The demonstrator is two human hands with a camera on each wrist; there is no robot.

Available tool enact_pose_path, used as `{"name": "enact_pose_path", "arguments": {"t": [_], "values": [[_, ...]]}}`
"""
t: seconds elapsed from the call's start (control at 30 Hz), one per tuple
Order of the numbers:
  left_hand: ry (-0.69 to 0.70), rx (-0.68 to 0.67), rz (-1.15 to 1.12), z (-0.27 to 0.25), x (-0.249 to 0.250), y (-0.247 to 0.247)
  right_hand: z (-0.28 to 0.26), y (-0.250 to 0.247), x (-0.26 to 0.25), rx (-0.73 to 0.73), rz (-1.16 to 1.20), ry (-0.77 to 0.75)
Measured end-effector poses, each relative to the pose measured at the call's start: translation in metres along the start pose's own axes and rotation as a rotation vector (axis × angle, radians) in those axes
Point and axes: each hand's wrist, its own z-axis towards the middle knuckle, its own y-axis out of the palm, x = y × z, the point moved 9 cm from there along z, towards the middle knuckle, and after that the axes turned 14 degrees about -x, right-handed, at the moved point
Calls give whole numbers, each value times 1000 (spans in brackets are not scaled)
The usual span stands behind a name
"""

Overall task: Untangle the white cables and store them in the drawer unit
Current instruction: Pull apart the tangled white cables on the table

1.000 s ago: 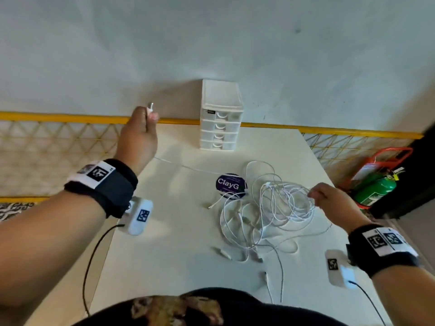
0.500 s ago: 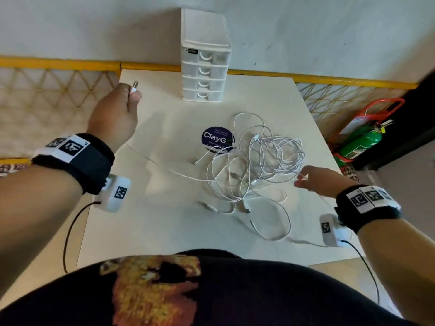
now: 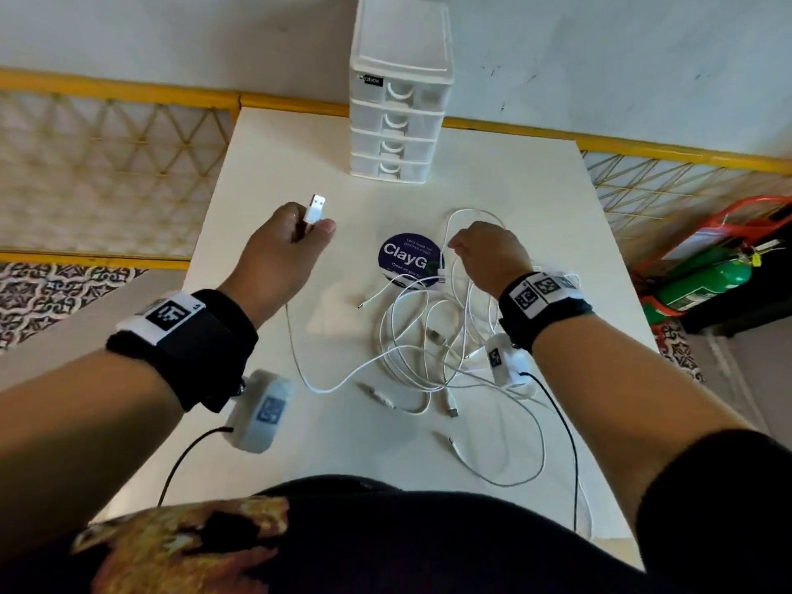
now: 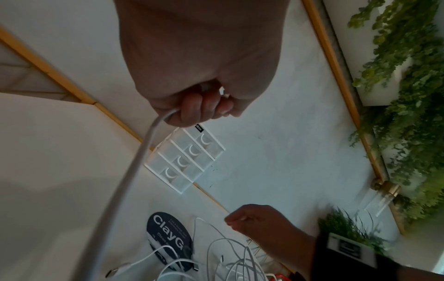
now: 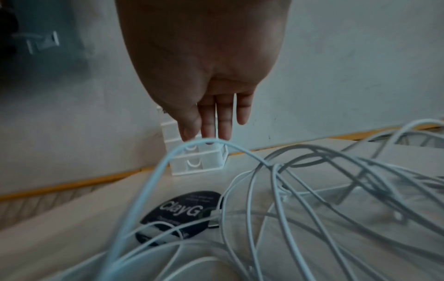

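Observation:
My left hand is raised over the left of the table and grips a white cable just behind its USB plug. In the left wrist view the fingers curl round that cable, which sags down into the tangle of white cables. My right hand hovers at the far side of the tangle. Its straight fingertips touch an arched loop without closing on it. The white drawer unit stands at the table's back edge with all drawers closed.
A round dark "ClayG" sticker lies under the tangle's far end. Several loose plugs lie near the table's front. A yellow railing runs behind the table. A green fire extinguisher stands on the floor at right.
My left hand came down and toward the middle, still gripping the plug, so its cable went slack. My right hand moved from the tangle's right side to its far loop.

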Motion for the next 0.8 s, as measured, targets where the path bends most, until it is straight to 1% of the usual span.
{"name": "enact_pose_path", "arguments": {"t": [0.13, 0.27, 0.33, 0.43, 0.53, 0.6, 0.63, 0.73, 0.8], "values": [[-40, 1, -229, 4, -14, -3, 50, 23, -8, -188, -293, -32], [-95, 16, -322, 9, -26, -8, 79, 44, -6, -327, -480, -62], [-106, 10, -342, 11, -32, -8, 86, 52, -5, -318, -542, -55], [-103, -18, -332, 14, -37, -5, 86, 51, -3, -210, -564, -24], [-100, -29, -300, 17, -38, 0, 82, 50, 0, -200, -573, -32], [-85, -37, -269, 20, -33, 5, 77, 34, -3, -138, -435, -26], [-73, -37, -255, 20, -29, 7, 73, 22, -7, -84, -295, -37], [-6, -57, -249, 21, -6, 9, 46, -24, -34, 41, 272, -94], [39, -81, -271, 22, 15, 13, 22, -50, -61, 77, 594, -135]]}}
